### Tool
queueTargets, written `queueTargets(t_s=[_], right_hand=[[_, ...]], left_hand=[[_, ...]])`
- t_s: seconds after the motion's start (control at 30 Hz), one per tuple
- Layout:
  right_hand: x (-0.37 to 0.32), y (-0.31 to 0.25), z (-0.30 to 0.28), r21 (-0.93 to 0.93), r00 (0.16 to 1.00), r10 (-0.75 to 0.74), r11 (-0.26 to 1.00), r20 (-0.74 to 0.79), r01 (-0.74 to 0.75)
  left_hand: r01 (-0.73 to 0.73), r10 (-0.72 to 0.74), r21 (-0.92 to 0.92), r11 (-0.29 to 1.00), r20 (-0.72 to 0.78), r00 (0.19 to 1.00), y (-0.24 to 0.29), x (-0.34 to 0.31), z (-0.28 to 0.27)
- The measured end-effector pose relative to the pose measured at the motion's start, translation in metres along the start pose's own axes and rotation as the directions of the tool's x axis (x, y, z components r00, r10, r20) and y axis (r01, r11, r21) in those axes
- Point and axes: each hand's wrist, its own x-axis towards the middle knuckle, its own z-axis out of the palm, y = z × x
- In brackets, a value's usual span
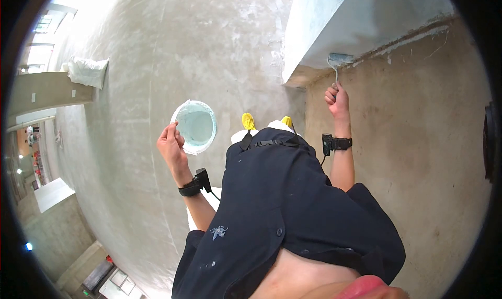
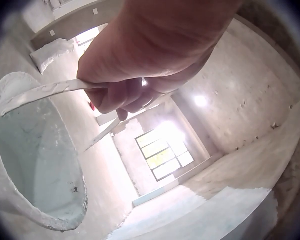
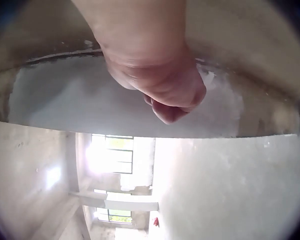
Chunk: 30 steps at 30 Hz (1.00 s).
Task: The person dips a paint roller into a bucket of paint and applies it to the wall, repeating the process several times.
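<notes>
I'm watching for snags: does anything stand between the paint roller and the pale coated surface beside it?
Nothing visible: the head view shows no object between the paint roller, held in the right hand, and the pale coated surface.

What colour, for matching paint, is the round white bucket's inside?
The bucket's inside is pale blue-green, clearest in the head view.

The floor (image 1: pixel 130 158) is smooth grey, clouded with paler patches, crossed by thin straight lines and flecked with white. Yellow shoes (image 1: pixel 248 121) stand on it, and a pale, bulging sack (image 1: pixel 88 73) seems to lie farther off; whether the bucket (image 1: pixel 202 118) touches it is unclear
</notes>
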Motion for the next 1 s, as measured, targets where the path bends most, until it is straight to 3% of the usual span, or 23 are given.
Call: queueTargets(t_s=[0.17, 0.47, 0.57, 0.67, 0.77, 0.9, 1.0], right_hand=[[0.023, -0.022, -0.019, -0.031, 0.984, 0.176, 0.984, -0.006, -0.176], [0.141, -0.026, -0.081, -0.079, 0.946, 0.306, 0.946, -0.109, -0.315], [0.206, -0.002, -0.141, 0.024, 0.968, 0.250, 0.968, -0.033, -0.249], [0.161, -0.016, -0.094, 0.007, 0.965, 0.233, 0.972, -0.120, -0.234], [0.124, -0.036, -0.084, 0.010, 0.981, 0.189, 0.982, -0.043, -0.189], [0.044, -0.072, -0.020, -0.008, 0.986, 0.151, 0.988, -0.071, -0.151], [0.032, -0.080, -0.012, 0.000, 0.988, 0.152, 0.988, -0.009, -0.152]], left_hand=[[0.006, -0.006, 0.004, 1.000, -0.019, 1.000, 0.003, -0.003, 0.001], [-0.014, 0.014, -0.011, 1.000, -0.018, 1.000, 0.012, -0.012, 0.005], [-0.011, 0.010, -0.011, 1.000, -0.032, 0.999, 0.015, -0.015, 0.008], [-0.012, 0.013, 0.017, 1.000, -0.068, 0.998, 0.016, -0.017, 0.010], [-0.024, 0.024, 0.007, 1.000, -0.107, 0.994, 0.011, -0.017, 0.008], [-0.029, 0.028, -0.002, 1.000, -0.059, 0.998, 0.007, -0.014, 0.000], [-0.020, 0.021, 0.004, 1.000, -0.075, 0.997, 0.006, -0.012, 0.001]])
